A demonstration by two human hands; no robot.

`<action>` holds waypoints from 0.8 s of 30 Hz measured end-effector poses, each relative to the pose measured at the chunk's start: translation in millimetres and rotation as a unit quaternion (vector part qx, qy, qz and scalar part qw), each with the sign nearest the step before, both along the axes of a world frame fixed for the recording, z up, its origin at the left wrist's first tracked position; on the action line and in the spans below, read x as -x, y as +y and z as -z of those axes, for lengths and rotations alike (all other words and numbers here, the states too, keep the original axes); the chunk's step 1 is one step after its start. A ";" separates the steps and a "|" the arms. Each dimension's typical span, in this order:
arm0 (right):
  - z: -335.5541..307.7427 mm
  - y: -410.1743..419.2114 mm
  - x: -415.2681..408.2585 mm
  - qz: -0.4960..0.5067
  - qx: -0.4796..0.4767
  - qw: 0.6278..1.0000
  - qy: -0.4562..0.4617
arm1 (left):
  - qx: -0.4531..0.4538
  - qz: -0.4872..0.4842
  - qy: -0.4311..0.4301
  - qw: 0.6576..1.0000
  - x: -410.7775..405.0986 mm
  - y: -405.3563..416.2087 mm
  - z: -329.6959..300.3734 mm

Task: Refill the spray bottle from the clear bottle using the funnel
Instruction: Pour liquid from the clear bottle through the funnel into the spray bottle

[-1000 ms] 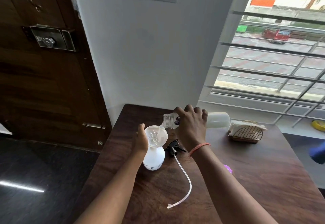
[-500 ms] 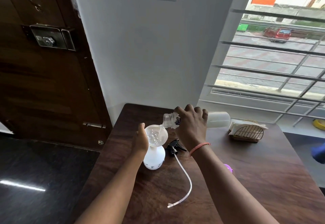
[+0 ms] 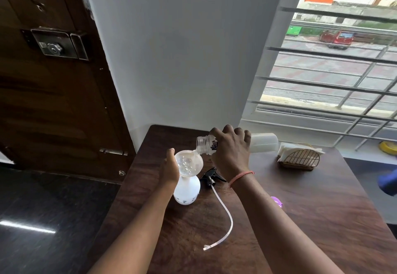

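My right hand (image 3: 231, 152) grips the clear bottle (image 3: 236, 143), tipped over the funnel (image 3: 189, 163). My left hand (image 3: 170, 169) cups the funnel atop the spray bottle (image 3: 186, 190), near the worktop (image 3: 311, 209) left edge.

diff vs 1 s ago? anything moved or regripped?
Nothing visibly changed. The right hand keeps the clear bottle tipped, liquid running into the funnel; the left hand still steadies the funnel on the spray bottle. The spray head and its tube lie where they were.
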State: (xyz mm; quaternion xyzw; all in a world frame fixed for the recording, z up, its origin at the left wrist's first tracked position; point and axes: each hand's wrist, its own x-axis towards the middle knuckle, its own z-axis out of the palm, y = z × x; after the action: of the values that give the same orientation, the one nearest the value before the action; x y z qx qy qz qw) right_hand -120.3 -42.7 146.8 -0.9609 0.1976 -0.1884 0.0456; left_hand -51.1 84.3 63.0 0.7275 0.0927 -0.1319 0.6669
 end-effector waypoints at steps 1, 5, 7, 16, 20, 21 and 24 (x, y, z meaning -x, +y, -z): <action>-0.1 -0.4 0.1 0.003 -0.001 1.000 -0.002 | 0.002 0.001 0.004 1.000 -0.2 -0.8 1.1; 1.7 -2.2 -0.1 0.007 0.007 1.000 -0.012 | 0.006 -0.001 0.006 1.000 1.5 -1.3 0.2; 1.7 -2.7 0.4 0.006 0.008 1.000 -0.013 | -0.002 0.002 0.011 1.000 2.6 -0.7 -0.5; 3.1 -1.2 3.2 0.006 0.013 1.000 -0.007 | -0.009 -0.010 0.027 1.000 4.6 1.6 -1.4; 2.6 -1.6 3.6 0.009 0.012 1.000 -0.010 | -0.008 -0.005 0.033 0.999 4.2 1.8 -2.7; 2.5 -1.7 4.0 0.010 0.013 1.000 -0.006 | -0.007 -0.005 0.033 0.999 4.7 1.9 -2.8; 0.8 -2.6 3.8 0.009 0.014 1.000 -0.001 | -0.003 -0.007 0.026 1.000 5.0 1.7 -4.0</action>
State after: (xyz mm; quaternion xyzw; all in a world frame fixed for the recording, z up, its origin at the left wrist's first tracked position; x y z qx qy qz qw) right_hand -124.1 -45.4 146.0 -0.9594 0.2038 -0.1925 0.0309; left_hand -56.0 86.0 66.9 0.7249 0.1159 -0.1458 0.6631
